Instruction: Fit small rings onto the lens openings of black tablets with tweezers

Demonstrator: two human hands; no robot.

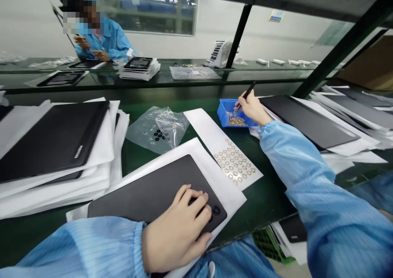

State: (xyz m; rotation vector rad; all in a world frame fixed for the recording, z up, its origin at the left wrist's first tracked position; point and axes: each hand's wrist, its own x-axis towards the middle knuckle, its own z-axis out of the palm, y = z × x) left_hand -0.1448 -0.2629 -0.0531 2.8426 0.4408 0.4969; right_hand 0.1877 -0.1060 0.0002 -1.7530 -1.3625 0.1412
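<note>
My left hand (179, 224) lies palm down on a dark grey tablet back cover (138, 188), fingers loosely bent near its round camera lens (216, 210) and thumb apart at the near edge. The cover rests on a white sheet (235, 198). My right hand (253, 107) is closed on slim black tweezers (249, 90), over a blue bin (225, 119) of small golden rings (236, 121); the fingers partly hide the tips. Between the hands, a white backing sheet (202, 126) carries rows of ring-shaped pieces (235, 161).
A clear bag (159, 126) with black rings lies behind the cover. Stacks of covers with white sheets stand at left (58, 134) and right (310, 118). A raised shelf (196, 79) and dark post (239, 36) bound the back. A co-worker (104, 36) sits beyond.
</note>
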